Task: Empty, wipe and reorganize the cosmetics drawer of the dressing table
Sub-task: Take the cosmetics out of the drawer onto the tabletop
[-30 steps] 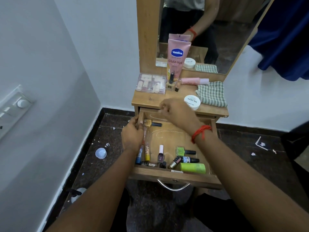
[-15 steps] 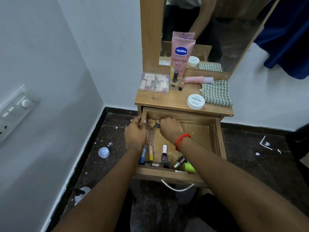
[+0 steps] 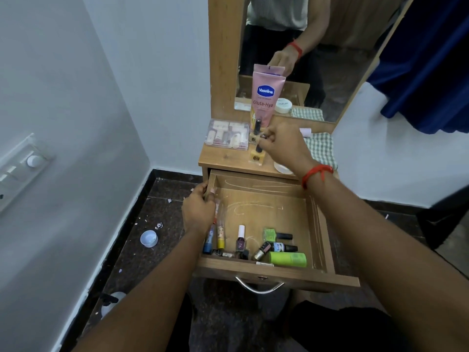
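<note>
Half a second ago the right hand (image 3: 281, 143) was down at the back left corner of the drawer (image 3: 269, 214), reaching for a small yellow bottle; now it is up over the table (image 3: 228, 158), behind the drawer, and the corner is bare. Its fingers pinch the dark cap of that yellow bottle (image 3: 257, 155), which stands near the table's front edge, in front of a second yellow bottle (image 3: 255, 134) and the pink tube (image 3: 266, 97). Whether the grip has let go yet cannot be told. The left hand (image 3: 199, 212) is closed on the drawer's left wall, steadying it.

The emptying looks partly done: along the drawer's front wall lie a green tube (image 3: 288, 259), a green bottle (image 3: 270, 233), a purple bottle (image 3: 240, 241) and two slim sticks (image 3: 214, 236) beside the left hand.

These polish bottles are probably small, light glass, smooth and breakable if knocked together. Each is best taken by the cap or across the body, one at a time. The green tube should be soft and easy to grasp around its middle.
</note>
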